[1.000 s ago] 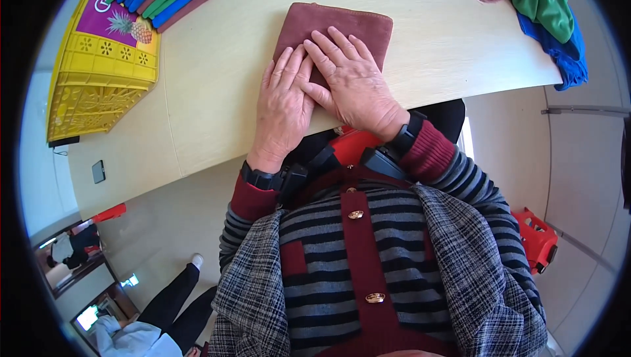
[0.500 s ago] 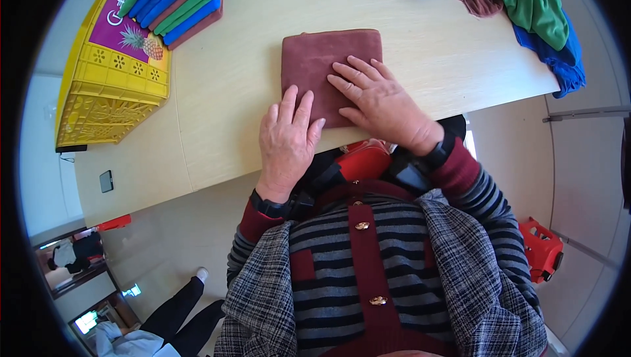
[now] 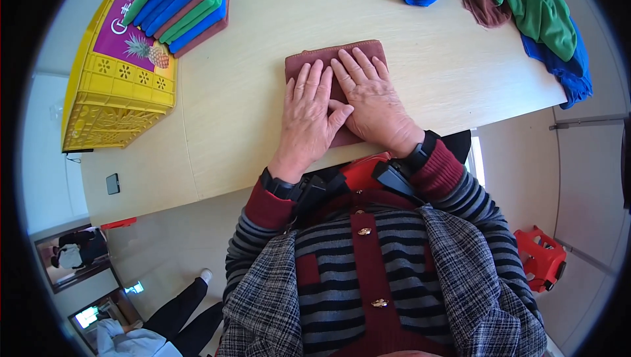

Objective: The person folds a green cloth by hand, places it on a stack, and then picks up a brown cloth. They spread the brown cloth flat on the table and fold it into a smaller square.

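A folded brown-maroon towel (image 3: 315, 53) lies flat on the pale wooden table, close to its front edge. My left hand (image 3: 307, 114) rests palm down on the towel's left half, fingers stretched toward the far side. Beside it, my right hand (image 3: 376, 102) lies flat on the right half, fingers extended. Both thumbs come together over the middle, where they overlap. The two hands hide most of the towel's surface; its far strip and a small near part show.
At the far left, a stack of folded green, blue and brown towels (image 3: 190, 5) stands by a yellow crate (image 3: 121, 104). Loose cloths (image 3: 542, 19) hang over the table's right edge. A small dark flat object (image 3: 113, 183) lies at left. A person (image 3: 141, 337) is at lower left.
My left hand has slid forward and right onto the towel, and my right hand has shifted slightly left. The thumbs now meet. The view has shifted a little.
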A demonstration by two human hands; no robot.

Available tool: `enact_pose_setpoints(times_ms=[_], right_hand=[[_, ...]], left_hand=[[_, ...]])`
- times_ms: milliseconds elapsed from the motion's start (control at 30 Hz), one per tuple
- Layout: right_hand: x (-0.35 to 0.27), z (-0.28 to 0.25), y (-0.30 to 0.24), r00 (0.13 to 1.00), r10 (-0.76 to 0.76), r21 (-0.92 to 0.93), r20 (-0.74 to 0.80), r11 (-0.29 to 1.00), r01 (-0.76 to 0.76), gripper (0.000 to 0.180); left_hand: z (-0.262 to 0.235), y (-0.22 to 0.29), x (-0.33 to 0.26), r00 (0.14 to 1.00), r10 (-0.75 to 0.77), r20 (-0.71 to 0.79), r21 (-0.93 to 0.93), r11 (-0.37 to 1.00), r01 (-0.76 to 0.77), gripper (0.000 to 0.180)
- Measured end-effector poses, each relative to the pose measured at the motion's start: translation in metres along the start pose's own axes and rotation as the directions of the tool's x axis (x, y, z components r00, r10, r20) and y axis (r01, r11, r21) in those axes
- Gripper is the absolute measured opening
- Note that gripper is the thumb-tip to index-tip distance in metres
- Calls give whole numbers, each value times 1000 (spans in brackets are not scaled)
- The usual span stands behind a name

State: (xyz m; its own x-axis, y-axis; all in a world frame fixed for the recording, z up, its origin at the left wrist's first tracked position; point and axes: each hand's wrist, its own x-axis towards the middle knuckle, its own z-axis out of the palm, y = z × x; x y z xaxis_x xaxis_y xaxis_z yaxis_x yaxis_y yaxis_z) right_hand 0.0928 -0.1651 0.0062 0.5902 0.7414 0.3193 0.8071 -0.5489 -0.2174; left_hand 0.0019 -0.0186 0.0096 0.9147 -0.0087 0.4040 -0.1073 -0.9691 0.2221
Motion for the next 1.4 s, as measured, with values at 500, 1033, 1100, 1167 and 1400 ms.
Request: enact_pose_setpoints(times_ms=[500,1033,1100,1167,1400], right_hand=[[1,-2,17,991,132,94,-9,987,-131,72],[20,-10,19,994,10,-49,-104,999,-15,66],[23,-1,16,999,-20,-56,-27,998,18,65],[25,2,13,997,-75,-44,9,996,75,64],[12,6,11,994,-110,-89,7,990,110,60]], left_hand=[[14,-8,-8,989,-142,25,-88,986,144,81],[12,4,-7,985,-171,-5,82,982,171,81],[10,4,-4,982,-188,-9,92,978,188,81],[6,3,-3,977,-212,4,91,973,211,81],[16,3,-2,979,-187,-80,-93,979,179,83]])
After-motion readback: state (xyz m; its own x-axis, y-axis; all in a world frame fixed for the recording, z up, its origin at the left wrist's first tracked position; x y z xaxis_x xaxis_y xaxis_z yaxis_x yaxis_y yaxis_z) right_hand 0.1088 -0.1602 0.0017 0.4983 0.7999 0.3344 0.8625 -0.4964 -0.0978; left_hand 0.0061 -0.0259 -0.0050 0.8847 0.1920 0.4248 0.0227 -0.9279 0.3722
